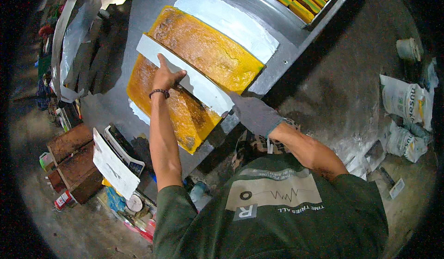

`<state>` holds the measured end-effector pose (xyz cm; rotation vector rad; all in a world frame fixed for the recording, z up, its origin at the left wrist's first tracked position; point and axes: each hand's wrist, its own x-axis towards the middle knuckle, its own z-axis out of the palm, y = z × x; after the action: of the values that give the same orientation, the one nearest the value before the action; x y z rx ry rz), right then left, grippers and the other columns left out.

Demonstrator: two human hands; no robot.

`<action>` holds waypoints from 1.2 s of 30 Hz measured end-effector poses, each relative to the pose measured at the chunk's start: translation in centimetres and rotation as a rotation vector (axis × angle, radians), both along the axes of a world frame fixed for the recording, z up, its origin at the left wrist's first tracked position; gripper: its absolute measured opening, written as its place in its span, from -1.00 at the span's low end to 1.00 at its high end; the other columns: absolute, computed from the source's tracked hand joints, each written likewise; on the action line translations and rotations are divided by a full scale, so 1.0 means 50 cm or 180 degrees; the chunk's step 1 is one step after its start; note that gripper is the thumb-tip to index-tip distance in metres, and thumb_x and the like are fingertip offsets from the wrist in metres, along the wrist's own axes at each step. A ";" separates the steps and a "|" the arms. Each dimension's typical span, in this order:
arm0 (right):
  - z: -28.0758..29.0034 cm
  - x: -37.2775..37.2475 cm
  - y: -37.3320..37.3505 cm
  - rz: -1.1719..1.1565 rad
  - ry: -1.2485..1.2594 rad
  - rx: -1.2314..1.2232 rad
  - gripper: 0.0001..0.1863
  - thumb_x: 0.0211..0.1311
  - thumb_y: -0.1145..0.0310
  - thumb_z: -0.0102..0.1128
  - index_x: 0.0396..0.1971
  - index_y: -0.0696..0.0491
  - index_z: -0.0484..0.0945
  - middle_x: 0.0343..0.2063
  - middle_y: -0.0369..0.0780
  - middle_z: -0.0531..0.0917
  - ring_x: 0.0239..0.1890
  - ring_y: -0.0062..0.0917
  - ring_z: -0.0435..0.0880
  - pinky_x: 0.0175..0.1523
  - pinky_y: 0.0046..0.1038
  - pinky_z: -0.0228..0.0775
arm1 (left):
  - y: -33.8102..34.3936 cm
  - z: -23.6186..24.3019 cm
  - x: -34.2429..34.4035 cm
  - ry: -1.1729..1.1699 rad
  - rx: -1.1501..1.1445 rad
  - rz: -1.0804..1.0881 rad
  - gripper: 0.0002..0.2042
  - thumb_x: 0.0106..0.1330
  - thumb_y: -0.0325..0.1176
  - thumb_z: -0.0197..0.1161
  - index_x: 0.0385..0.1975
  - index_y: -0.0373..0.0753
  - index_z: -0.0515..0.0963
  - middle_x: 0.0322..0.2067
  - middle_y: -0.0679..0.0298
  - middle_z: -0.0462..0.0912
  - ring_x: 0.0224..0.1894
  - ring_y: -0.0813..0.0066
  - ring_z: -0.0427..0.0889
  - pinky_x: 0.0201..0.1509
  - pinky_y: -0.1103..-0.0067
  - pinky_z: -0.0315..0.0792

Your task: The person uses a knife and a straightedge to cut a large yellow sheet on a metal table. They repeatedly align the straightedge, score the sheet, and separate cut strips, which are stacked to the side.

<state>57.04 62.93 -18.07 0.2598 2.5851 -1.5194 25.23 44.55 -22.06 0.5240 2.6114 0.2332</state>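
A thick, rectangular yellow slab with a glossy, browned top [199,46] lay on a grey metal table [273,81], close to the table's near right edge, which ran diagonally past the person. A long, flat white strip [196,85] lay across the slab's middle, so the browned top showed on both sides of it.

The left hand [167,77], bare and with a dark beaded bracelet [159,93] at its wrist, rested on the strip left of its middle. The index finger was stretched straight along the strip toward its far left end, and the thumb stood spread out to the right; the remaining fingers were folded and partly hidden, with nothing seen gripped between them.

The right hand [255,114], in a grey knitted glove, was at the strip's near right end, by the table's near right edge. Its fingers were too hidden to tell how far open they were, or whether they had hold of anything.

A thin white layer [247,23] on the table showed beyond the slab's far right side. Farther along the same table edge, a shallow metal tray [307,26] held rows of yellow and green bars [300,10].
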 end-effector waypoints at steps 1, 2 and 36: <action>-0.003 0.007 0.000 -0.0026 -0.0015 -0.0027 -0.51 0.46 0.35 0.02 0.31 0.16 0.29 -0.47 0.14 0.63 -0.34 0.13 0.65 -0.24 0.06 0.44 | 0.000 0.002 0.003 0.0031 0.0002 -0.0032 0.31 0.07 -0.07 0.62 0.52 -0.42 -0.37 0.05 -0.45 0.57 0.08 -0.17 0.66 0.14 0.28 0.56; -0.006 0.016 -0.001 -0.0115 0.0240 -0.0102 -0.51 0.46 0.35 0.02 0.32 0.16 0.29 -0.48 0.14 0.63 -0.35 0.12 0.65 -0.24 0.06 0.44 | 0.001 0.005 0.002 0.0028 0.0017 -0.0046 0.30 0.07 -0.07 0.62 0.52 -0.42 -0.37 0.05 -0.44 0.57 0.07 -0.17 0.67 0.14 0.28 0.57; -0.136 0.276 0.013 0.0168 -0.1210 -0.0195 -0.39 0.49 0.24 0.02 0.48 -0.04 0.15 -0.25 0.17 0.64 -0.18 0.10 0.65 -0.06 0.01 0.47 | 0.029 0.052 0.020 -0.0661 0.0217 0.0498 0.23 0.19 -0.20 0.55 0.53 -0.33 -0.44 -0.10 -0.28 0.67 -0.37 0.15 0.77 -0.40 0.35 0.70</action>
<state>70.84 63.60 -24.86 0.4241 2.2291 -1.3731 26.25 46.01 -19.44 0.3002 2.4490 0.4061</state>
